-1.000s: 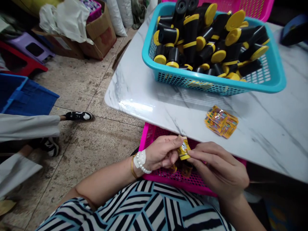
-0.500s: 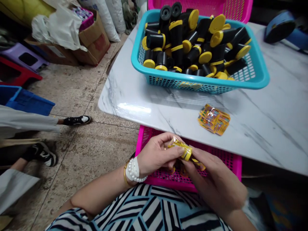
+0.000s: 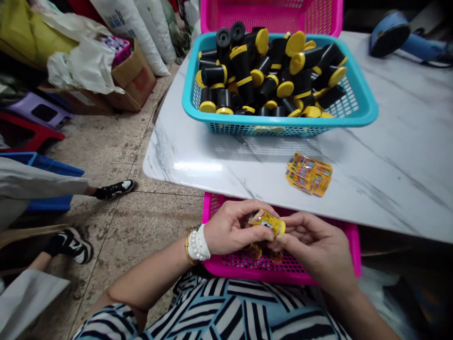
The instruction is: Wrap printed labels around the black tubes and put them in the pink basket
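Observation:
Between my hands is a small yellow-capped tube (image 3: 268,223) in a shiny printed yellow sleeve, lying tilted. My left hand (image 3: 228,229) is closed around its sleeved body, with the thumb along the near side. At the capped end, my right hand (image 3: 320,245) pinches with thumb and fingertips. Both hands are above a pink basket (image 3: 244,273), where a few orange-and-yellow wrapped pieces (image 3: 255,251) show partly beneath my fingers. On the table beyond lies a loose pile of flat printed yellow sleeves (image 3: 309,174).
A turquoise basket (image 3: 283,121) full of black tubes with yellow caps stands on the marbled table (image 3: 399,189). Behind it is another pink basket (image 3: 272,18). A blue device (image 3: 392,35) sits at back right. Left on the floor are a cardboard box (image 3: 136,78) and a person's shoe (image 3: 120,189).
My right fingers have drawn in and now pinch the capped end. The tube has turned slightly, showing more of its printed sleeve. The whole view has shifted a little.

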Demonstrator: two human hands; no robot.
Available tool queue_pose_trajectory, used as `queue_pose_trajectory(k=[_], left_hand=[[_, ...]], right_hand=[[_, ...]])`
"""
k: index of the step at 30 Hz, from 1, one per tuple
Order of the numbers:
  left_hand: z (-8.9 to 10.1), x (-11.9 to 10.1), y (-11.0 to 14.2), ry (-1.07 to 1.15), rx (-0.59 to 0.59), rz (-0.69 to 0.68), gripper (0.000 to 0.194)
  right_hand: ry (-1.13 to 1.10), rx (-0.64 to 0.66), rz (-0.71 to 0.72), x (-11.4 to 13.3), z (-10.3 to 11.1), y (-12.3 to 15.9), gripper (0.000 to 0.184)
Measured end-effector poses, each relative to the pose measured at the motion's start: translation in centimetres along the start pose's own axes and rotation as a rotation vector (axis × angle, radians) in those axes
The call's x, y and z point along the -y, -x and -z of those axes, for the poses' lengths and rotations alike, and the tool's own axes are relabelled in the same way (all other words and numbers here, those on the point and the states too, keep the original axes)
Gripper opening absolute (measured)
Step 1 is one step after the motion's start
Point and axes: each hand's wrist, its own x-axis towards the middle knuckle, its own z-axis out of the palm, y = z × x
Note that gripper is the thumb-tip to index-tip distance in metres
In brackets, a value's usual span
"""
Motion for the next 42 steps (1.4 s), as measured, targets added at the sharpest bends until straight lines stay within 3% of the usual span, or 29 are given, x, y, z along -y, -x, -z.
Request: queue_pose_trajectory(k=[2, 5, 8, 12, 16, 21, 26, 28, 34, 38, 40, 42], left_hand=[[-0.3, 0.0, 0.1, 0.013, -0.045, 0.024, 0.029], [-1.2, 0.2, 0.4, 0.14, -0.115, 0.134, 0.034], [-1.8, 0.6, 0.7, 0.332, -0.072, 0.2, 0.042], [-2.0, 1.2, 0.5, 0.461, -0.021, 0.191, 0.038], [-2.5, 1.7, 0.1, 0.456, -0.057, 0.152, 0.038], [-2.3, 1.6, 0.3, 0.331, -0.095, 0.141, 0.04], [-1.7, 0.2, 0.3, 0.25, -0.173, 0.128, 0.034], [-1.6, 0.0, 0.2, 0.231, -0.177, 0.086, 0.026], [-2.0, 0.4, 0.0, 0.275, -0.153, -0.003, 0.026], [-1.7, 0.3, -0.1, 0.246, -0.123, 0.143, 0.037], [-1.7, 0.3, -0.1, 0.25, -0.126, 0.248, 0.045], [-1.9, 0.4, -0.2, 0.264, -0.158, 0.301, 0.052]], right_hand=[[-0.029, 0.029, -0.008, -0.2, 0.1, -0.3, 0.02], [0.02, 0.049, 0.101, -0.4, 0.6, -0.6, 0.026], [0.089, 0.055, 0.233, -0.6, 1.2, -0.7, 0.031], [0.082, -0.027, 0.297, -1.4, 1.1, -0.8, 0.02], [-0.075, -0.097, 0.238, -2.6, 0.1, -0.9, 0.011], [-0.122, -0.058, 0.083, -2.3, -0.7, -0.3, 0.012], [0.121, -0.09, 0.258, -1.3, 0.0, 0.2, 0.029], [0.131, -0.106, 0.258, -1.2, 0.1, 0.1, 0.028], [-0.226, -0.143, -0.021, -1.1, -0.7, -0.6, 0.021], [-0.283, 0.005, -0.149, -1.0, -0.2, -0.9, 0.026], [-0.218, 0.065, -0.085, -0.9, 0.5, -1.0, 0.026], [-0.07, 0.079, 0.078, -0.7, 1.2, -1.0, 0.027]])
